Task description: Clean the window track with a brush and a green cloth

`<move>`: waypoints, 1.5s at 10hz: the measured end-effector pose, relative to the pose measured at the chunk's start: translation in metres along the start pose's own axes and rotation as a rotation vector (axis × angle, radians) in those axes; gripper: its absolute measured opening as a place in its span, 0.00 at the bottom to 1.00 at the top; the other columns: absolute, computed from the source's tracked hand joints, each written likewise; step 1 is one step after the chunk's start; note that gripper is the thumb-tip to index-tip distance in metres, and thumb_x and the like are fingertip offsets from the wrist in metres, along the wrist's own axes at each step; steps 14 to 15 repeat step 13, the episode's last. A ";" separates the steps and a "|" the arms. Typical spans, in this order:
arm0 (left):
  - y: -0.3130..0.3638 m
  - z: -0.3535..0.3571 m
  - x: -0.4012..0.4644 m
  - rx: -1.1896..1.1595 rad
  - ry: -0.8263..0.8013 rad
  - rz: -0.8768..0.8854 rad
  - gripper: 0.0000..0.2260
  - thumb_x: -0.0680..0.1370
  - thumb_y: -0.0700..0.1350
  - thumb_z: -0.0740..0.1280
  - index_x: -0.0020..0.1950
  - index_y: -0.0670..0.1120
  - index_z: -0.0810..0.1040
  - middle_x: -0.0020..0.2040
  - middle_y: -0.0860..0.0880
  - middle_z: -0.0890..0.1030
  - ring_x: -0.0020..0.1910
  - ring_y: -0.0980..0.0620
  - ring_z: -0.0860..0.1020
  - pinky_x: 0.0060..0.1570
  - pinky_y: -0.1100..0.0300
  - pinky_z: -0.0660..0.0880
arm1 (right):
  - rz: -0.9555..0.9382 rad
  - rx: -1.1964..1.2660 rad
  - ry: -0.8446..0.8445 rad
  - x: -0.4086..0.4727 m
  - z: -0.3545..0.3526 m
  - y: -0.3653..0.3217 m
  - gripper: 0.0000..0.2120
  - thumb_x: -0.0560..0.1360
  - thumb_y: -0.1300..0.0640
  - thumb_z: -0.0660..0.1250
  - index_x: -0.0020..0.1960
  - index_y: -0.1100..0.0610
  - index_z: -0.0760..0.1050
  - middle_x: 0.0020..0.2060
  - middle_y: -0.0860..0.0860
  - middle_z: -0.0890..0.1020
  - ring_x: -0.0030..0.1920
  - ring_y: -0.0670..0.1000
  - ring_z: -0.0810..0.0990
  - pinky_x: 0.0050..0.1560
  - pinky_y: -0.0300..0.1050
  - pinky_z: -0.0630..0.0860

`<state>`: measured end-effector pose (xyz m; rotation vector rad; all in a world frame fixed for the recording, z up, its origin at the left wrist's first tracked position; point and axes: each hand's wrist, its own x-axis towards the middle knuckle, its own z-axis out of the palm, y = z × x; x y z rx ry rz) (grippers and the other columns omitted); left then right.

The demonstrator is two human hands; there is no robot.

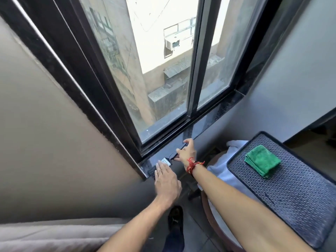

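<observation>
A dark-handled paintbrush (pixel 171 155) with a metal ferrule lies on the black stone sill (pixel 205 122), close to the window's lower left corner. My right hand (pixel 186 151), a red thread around its wrist, has its fingers on the brush handle. My left hand (pixel 166 179) rests flat, fingers together, over the brush's bristle end at the sill's edge. The window track (pixel 163 140) runs just behind the brush, under the sliding glass panes. A folded green cloth (pixel 261 160) lies apart on a patterned dark tray to the right.
The dark tray (pixel 291 197) sits on a round wooden table with a white towel (pixel 223 171) under it. A beige wall stands at left, a grey wall at right. A light cushion lies at the bottom left. My dark shoe (pixel 175 222) shows on the floor.
</observation>
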<state>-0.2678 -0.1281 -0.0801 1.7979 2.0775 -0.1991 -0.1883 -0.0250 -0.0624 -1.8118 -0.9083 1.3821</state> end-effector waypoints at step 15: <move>0.322 0.038 -0.024 0.357 0.168 1.260 0.29 0.85 0.56 0.52 0.77 0.35 0.65 0.76 0.35 0.68 0.78 0.37 0.62 0.78 0.42 0.58 | 0.018 -0.437 0.596 -0.007 -0.423 0.090 0.28 0.76 0.53 0.73 0.72 0.61 0.71 0.66 0.63 0.73 0.66 0.62 0.73 0.66 0.50 0.70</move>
